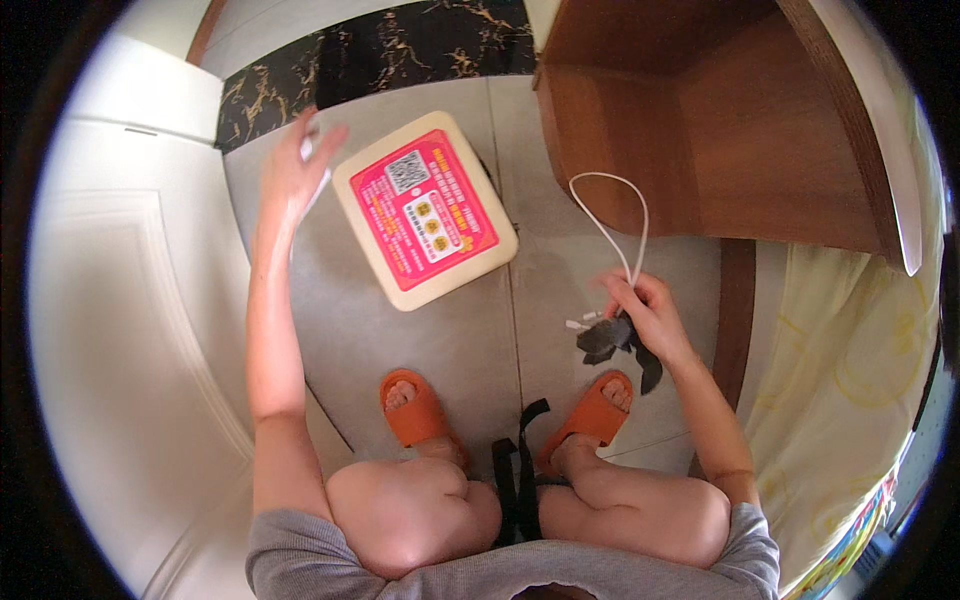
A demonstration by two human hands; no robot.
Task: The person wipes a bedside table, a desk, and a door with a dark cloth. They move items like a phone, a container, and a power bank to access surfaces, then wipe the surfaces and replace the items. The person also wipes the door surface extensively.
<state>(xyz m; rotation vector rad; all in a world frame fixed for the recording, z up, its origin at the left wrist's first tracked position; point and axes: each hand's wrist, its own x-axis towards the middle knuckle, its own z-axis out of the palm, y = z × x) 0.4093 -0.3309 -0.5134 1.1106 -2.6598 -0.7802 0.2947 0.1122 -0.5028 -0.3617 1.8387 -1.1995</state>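
My right hand (649,311) is closed around a looped white cable (613,178), with small white connector ends and a crumpled dark grey piece of fabric or plastic (613,337) hanging below the fingers. My left hand (296,161) is raised at the upper left, blurred, with its fingers apart; something small and white shows by the thumb, and I cannot tell whether it is held. Between the hands, a cream square plastic box or stool (352,187) rests on the tiles, a red printed label (450,176) on its top. My left hand is beside its upper left corner.
A brown wooden cabinet (720,165) stands at the upper right, a pale curtain (817,360) below it. White door panels (105,262) line the left side. A black marble threshold (382,52) crosses the top. Orange slippers (412,420) are on my feet, black straps (506,480) between my knees.
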